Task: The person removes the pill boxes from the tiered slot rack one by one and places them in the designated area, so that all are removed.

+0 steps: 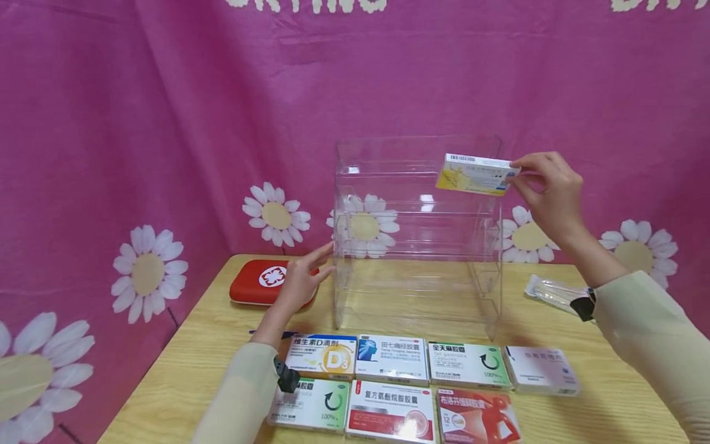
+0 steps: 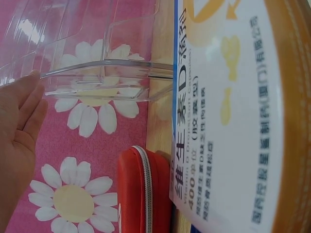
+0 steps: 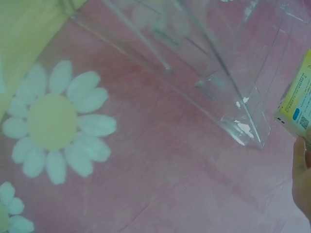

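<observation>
In the head view my right hand (image 1: pixel 551 191) pinches one end of a white and yellow medicine box (image 1: pixel 477 175). The box is held up at the right side of a clear tiered display rack (image 1: pixel 416 246), in front of its upper tiers. Fingers of my left hand (image 1: pixel 301 280) touch the rack's left side panel and look straight; the left wrist view shows this hand (image 2: pixel 19 121) with its fingertips at the panel edge. Only part of the right hand (image 3: pixel 302 179) shows in the right wrist view, along with the box's corner (image 3: pixel 296 104).
Medicine boxes lie in two rows before the rack, among them a vitamin D box (image 1: pixel 322 354) and a red box (image 1: pixel 477 416). A red zipped case (image 1: pixel 257 283) lies behind the left hand. A packet of cotton swabs (image 1: pixel 557 291) is at the right.
</observation>
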Demonstrator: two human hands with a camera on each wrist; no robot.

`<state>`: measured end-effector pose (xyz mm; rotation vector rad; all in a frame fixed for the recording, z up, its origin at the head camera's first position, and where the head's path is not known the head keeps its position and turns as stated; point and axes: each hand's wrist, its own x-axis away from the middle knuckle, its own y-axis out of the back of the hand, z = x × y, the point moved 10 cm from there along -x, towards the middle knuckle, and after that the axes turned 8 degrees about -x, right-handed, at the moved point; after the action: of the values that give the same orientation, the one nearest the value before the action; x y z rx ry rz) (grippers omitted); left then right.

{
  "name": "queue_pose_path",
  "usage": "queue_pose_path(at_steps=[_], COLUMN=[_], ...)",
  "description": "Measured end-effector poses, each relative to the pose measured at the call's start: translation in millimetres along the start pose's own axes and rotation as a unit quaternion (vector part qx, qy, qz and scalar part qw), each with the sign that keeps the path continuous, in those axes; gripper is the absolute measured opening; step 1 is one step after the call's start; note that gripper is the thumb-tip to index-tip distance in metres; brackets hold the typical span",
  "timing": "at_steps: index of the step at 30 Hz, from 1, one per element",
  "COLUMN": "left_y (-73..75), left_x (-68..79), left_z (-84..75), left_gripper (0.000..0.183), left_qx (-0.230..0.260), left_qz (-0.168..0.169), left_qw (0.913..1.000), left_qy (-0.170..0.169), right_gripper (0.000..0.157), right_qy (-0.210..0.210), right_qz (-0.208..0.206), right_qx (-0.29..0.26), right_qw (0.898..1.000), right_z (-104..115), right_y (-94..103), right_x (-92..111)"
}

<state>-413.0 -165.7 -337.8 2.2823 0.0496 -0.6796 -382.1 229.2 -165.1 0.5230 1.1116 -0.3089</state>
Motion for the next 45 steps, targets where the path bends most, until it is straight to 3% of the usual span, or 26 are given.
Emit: queue_pose_path(at_steps=[9, 15, 17, 20, 24, 26, 40, 45], left_y=[0.6, 1.1, 0.7, 0.6, 0.1, 0.1, -0.8, -0.1], left_x=[0.5, 0.7, 1.1, 1.5, 1.2, 1.0, 2.4, 1.3], left_z=[-3.6, -4.0, -3.4, -3.0, -3.6, -3.8, -5.0, -5.9], left_gripper=[0.053, 0.053, 0.053, 0.053, 0.053, 0.053, 0.053, 0.053], left_qx=[0.002, 0.007, 0.012, 0.018, 0.018, 0.014, 0.004, 0.004], left_qz=[-0.004, -0.006, -0.005, -0.007, -0.008, -0.009, -0.003, -0.006], left_qw=[0.9999, 0.9999, 0.9999, 0.9998, 0.9997, 0.9997, 1.0, 0.9999], left_qy=[-0.014, -0.011, -0.01, -0.01, -0.014, -0.015, -0.008, -0.013], right_gripper=[0.031, 0.04, 0.037, 0.019, 0.055, 0.06, 0.051, 0.025], right_qy=[0.027, 0.04, 0.045, 0.049, 0.048, 0.044, -0.007, -0.011], right_qz=[0.043, 0.059, 0.058, 0.061, 0.07, 0.075, 0.144, 0.168], right_qx=[0.061, 0.063, 0.063, 0.035, 0.01, 0.016, 0.042, 0.016], right_qw=[0.997, 0.995, 0.995, 0.996, 0.996, 0.996, 0.989, 0.986], right_z=[7, 4, 3, 2, 2, 2, 3, 3], right_y=[33.3, 53.7, 60.5, 68.7, 78.0, 83.2, 107.2, 111.0], right_x=[43, 76, 87, 103, 123, 134, 204, 222])
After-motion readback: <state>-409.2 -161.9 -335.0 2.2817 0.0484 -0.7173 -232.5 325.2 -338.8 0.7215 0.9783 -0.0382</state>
